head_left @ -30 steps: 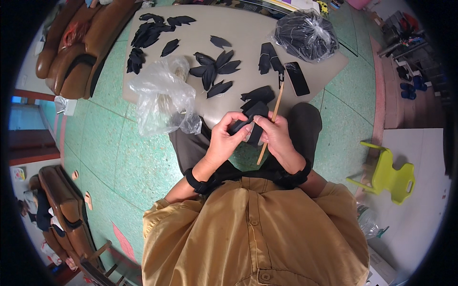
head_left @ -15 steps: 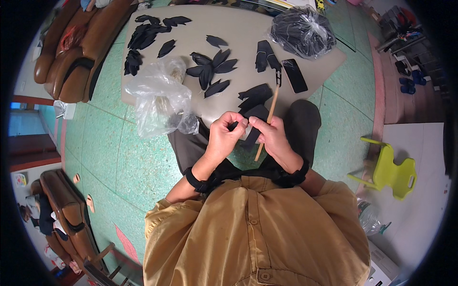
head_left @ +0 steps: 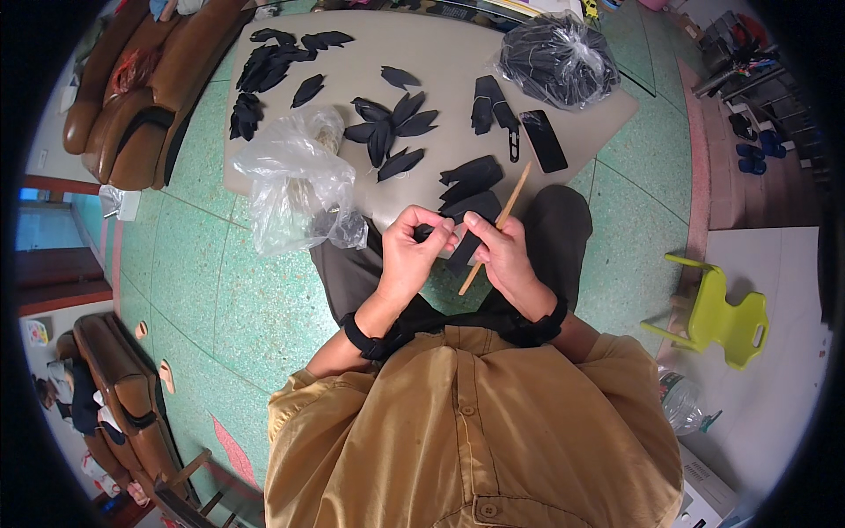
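Note:
My left hand (head_left: 409, 255) is closed in a pinch in front of my lap, with a small black cloth piece (head_left: 423, 233) showing between its fingers. Close beside it, thumb toward thumb, my right hand (head_left: 509, 260) grips a thin wooden stick (head_left: 518, 187), which slants up and to the right. A black cloth strip (head_left: 461, 256) hangs by the right fingers; whether they hold it too is hidden. Just beyond the hands, folded black cloth pieces (head_left: 473, 176) lie at the table's near edge. What the fingertips pinch between them is too small to make out.
Black leaf-shaped cloth pieces (head_left: 380, 141) are spread over the table (head_left: 458, 53). A crumpled clear bag (head_left: 295, 176) overhangs its near left edge. On the right lie a phone (head_left: 544, 141), a slotted black tool (head_left: 514, 146), tied black strips (head_left: 482, 106) and a full plastic bag (head_left: 559, 62).
The wooden stick has tilted further right in my right hand, its upper end moving off the slotted tool and its lower end shifting left. Both hands stay nearly in place.

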Demonstrator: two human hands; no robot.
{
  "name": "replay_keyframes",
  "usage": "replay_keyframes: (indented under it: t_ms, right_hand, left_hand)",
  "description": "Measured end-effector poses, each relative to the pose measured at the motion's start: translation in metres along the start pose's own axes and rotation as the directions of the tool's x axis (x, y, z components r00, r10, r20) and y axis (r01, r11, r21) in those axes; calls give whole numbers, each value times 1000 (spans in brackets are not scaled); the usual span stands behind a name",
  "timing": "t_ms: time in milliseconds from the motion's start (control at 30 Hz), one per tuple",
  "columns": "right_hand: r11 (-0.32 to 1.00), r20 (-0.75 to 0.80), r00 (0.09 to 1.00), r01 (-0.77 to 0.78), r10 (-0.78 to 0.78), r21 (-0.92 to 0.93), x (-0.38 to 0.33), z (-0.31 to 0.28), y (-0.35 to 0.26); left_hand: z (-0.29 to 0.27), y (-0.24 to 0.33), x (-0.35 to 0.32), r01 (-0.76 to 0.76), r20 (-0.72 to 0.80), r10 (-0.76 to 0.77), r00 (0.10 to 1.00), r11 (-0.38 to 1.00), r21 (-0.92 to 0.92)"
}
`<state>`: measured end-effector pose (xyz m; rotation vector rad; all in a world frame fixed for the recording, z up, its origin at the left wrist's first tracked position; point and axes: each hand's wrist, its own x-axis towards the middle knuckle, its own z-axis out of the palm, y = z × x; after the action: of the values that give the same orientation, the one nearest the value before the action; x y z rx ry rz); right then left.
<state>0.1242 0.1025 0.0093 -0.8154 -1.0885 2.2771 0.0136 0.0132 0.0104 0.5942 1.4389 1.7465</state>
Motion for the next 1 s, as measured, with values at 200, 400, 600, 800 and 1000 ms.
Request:
replay_keyframes:
  t_ms: [200,400,600,800,1000]
  right_hand:
    - [997,97,992,-83,81,12,2,-3,-1]
    - [999,-86,996,-31,30,-15,2,0,-3]
    - [998,-80,996,-52,49,-36,3,0,-2]
    - [995,-140,990,2,-15,-95,7,1,11]
    - [995,-201,979,8,-28,-97,9,-2,0]
  left_hand:
    - [1,-1,1,-63,1,63,998,996,64]
    - [-2,-4,2,-61,11,60,998,998,29]
    - [-2,-5,4,-33,-14,34,999,996,80]
    - [-1,-9,6,-72,4,73,997,982,173]
    - [-10,2,2,80,24,-77,997,977,-195]
